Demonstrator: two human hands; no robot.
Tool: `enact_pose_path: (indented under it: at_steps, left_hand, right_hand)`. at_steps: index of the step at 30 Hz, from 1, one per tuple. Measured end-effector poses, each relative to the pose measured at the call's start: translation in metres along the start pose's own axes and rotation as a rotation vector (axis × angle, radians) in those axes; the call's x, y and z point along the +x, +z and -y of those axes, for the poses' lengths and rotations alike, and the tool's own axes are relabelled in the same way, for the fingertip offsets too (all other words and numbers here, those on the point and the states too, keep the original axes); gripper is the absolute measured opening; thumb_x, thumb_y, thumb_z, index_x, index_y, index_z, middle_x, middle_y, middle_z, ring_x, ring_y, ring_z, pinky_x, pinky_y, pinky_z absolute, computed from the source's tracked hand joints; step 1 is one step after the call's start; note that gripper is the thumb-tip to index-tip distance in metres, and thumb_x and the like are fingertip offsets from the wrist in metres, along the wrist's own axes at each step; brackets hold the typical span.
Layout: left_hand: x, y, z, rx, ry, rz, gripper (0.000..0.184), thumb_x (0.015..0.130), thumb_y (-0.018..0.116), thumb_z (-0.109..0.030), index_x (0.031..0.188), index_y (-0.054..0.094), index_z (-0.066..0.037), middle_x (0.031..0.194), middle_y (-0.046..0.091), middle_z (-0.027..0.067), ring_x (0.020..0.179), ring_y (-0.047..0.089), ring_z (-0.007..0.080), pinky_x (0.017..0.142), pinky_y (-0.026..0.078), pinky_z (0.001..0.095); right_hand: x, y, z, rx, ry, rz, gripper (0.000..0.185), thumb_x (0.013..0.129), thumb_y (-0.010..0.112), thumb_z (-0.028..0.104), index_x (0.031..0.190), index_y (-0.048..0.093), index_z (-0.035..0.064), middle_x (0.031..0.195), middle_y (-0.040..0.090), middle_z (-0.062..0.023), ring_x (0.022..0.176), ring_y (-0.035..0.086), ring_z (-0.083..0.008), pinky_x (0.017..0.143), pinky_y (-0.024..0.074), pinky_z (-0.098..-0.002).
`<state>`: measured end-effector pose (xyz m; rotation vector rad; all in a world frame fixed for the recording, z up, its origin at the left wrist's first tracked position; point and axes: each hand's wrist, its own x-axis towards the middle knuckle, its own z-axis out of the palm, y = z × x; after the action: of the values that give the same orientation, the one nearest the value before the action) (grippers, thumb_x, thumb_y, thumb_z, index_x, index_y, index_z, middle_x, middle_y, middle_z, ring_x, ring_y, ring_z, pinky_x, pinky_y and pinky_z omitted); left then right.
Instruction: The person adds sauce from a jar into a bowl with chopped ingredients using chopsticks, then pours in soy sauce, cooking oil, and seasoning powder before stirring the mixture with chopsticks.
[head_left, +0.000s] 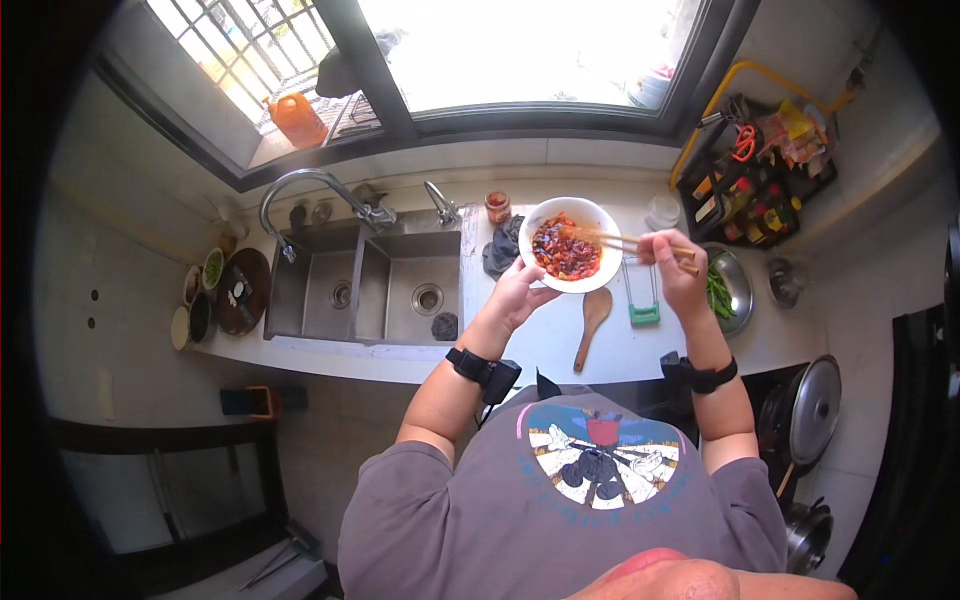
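Near the front edge of the desk (525,352): a wooden spatula (592,325), lying free. Farther in, held above the desk between front and back edges: a white bowl (575,205) of red mixture (568,254), with left hand (514,296) fingers clamped on its side. In right hand (676,265), fingers clamped on chopsticks (632,242). Keep bowl steady, stir gently, also reaching the bottom. Near the back edge: a reddish jar (497,208).

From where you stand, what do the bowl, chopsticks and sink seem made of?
Bowl: perhaps glazed ceramic, possibly plastic; smooth and white. Chopsticks: likely bamboo or wood, matte-looking and light tan. Sink: apparently stainless steel, satin grey with soft highlights.
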<state>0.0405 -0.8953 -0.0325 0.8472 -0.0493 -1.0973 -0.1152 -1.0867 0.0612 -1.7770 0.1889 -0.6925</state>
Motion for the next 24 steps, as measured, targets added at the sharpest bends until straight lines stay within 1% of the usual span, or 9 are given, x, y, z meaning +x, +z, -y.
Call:
enact_pose_path:
  at_steps: [1, 3, 6, 8, 11, 14, 15, 17, 24]
  left_hand:
    - [0.000, -0.001, 0.000, 0.002, -0.008, 0.002, 0.053, 0.082, 0.044, 0.003, 0.132, 0.033, -0.009, 0.123, 0.049, 0.0154, 0.107, 0.058, 0.0304, 0.093, 0.051, 0.0449]
    - [0.000, -0.001, -0.001, 0.007, -0.021, 0.006, 0.053, 0.082, 0.045, 0.003, 0.132, 0.033, -0.009, 0.123, 0.049, 0.0155, 0.107, 0.058, 0.0301, 0.093, 0.051, 0.0450]
    - [-0.001, 0.001, -0.004, -0.010, -0.017, 0.009, 0.052, 0.081, 0.046, 0.002, 0.131, 0.034, -0.009, 0.122, 0.049, 0.0153, 0.107, 0.058, 0.0301, 0.093, 0.051, 0.0450]
    - [-0.009, 0.004, -0.007, 0.050, -0.012, -0.027, 0.054, 0.083, 0.045, 0.003, 0.135, 0.031, -0.004, 0.126, 0.047, 0.0172, 0.113, 0.054, 0.0301, 0.096, 0.048, 0.0448]
    - [-0.005, -0.002, -0.002, 0.016, -0.003, 0.010, 0.056, 0.082, 0.045, 0.004, 0.135, 0.030, -0.005, 0.126, 0.046, 0.0169, 0.113, 0.054, 0.0306, 0.096, 0.049, 0.0449]
    - [-0.007, 0.000, 0.001, 0.015, -0.018, 0.001, 0.055, 0.082, 0.044, 0.005, 0.135, 0.032, -0.005, 0.127, 0.046, 0.0162, 0.113, 0.054, 0.0304, 0.096, 0.048, 0.0446]
    - [-0.007, 0.000, 0.001, 0.009, -0.017, -0.008, 0.055, 0.082, 0.044, 0.006, 0.134, 0.033, -0.005, 0.128, 0.046, 0.0158, 0.114, 0.054, 0.0304, 0.097, 0.048, 0.0445]
    - [-0.001, -0.011, 0.010, 0.008, -0.003, 0.000, 0.051, 0.082, 0.049, 0.000, 0.130, 0.036, -0.009, 0.121, 0.051, 0.0125, 0.106, 0.059, 0.0302, 0.092, 0.052, 0.0436]
    - [-0.002, -0.010, 0.013, -0.018, -0.012, 0.024, 0.050, 0.081, 0.049, 0.002, 0.128, 0.037, -0.008, 0.121, 0.052, 0.0135, 0.106, 0.059, 0.0298, 0.092, 0.052, 0.0446]
  right_hand:
    - [0.004, -0.001, 0.000, 0.016, -0.010, -0.093, 0.023, 0.096, 0.051, 0.014, 0.092, 0.063, -0.0045, 0.077, 0.064, -0.0067, 0.070, 0.060, -0.0115, 0.064, 0.0498, -0.0239]
    - [0.005, 0.002, 0.001, 0.022, 0.009, -0.093, 0.025, 0.096, 0.050, 0.016, 0.091, 0.064, -0.0039, 0.077, 0.064, -0.0063, 0.069, 0.059, -0.0112, 0.066, 0.0502, -0.0240]
    - [-0.001, -0.001, -0.002, 0.075, 0.036, 0.160, 0.023, 0.095, 0.052, 0.015, 0.091, 0.064, -0.0037, 0.075, 0.064, -0.0057, 0.066, 0.059, -0.0116, 0.065, 0.0500, -0.0241]
    - [-0.009, -0.008, 0.016, 0.065, 0.025, 0.156, 0.022, 0.095, 0.052, 0.015, 0.091, 0.065, -0.0035, 0.073, 0.063, -0.0054, 0.066, 0.059, -0.0113, 0.064, 0.0496, -0.0236]
    - [-0.013, -0.010, 0.024, 0.032, 0.036, 0.147, 0.021, 0.094, 0.053, 0.013, 0.089, 0.065, -0.0036, 0.069, 0.062, -0.0050, 0.064, 0.059, -0.0105, 0.061, 0.0483, -0.0220]
    - [-0.009, -0.016, 0.009, -0.136, 0.000, 0.006, 0.022, 0.094, 0.052, 0.013, 0.090, 0.065, -0.0038, 0.072, 0.064, -0.0063, 0.064, 0.061, -0.0109, 0.059, 0.0495, -0.0223]
    - [-0.008, -0.019, 0.014, -0.140, -0.008, 0.009, 0.022, 0.094, 0.052, 0.013, 0.090, 0.065, -0.0038, 0.072, 0.064, -0.0063, 0.064, 0.061, -0.0109, 0.059, 0.0495, -0.0223]
    - [-0.014, -0.023, 0.027, -0.053, -0.005, -0.183, 0.022, 0.094, 0.052, 0.015, 0.090, 0.065, -0.0033, 0.073, 0.064, -0.0059, 0.064, 0.061, -0.0109, 0.060, 0.0497, -0.0223]
    - [-0.036, -0.004, 0.015, -0.029, 0.010, 0.035, 0.022, 0.094, 0.054, 0.015, 0.094, 0.065, -0.0040, 0.077, 0.065, -0.0070, 0.069, 0.062, -0.0123, 0.064, 0.0508, -0.0237]
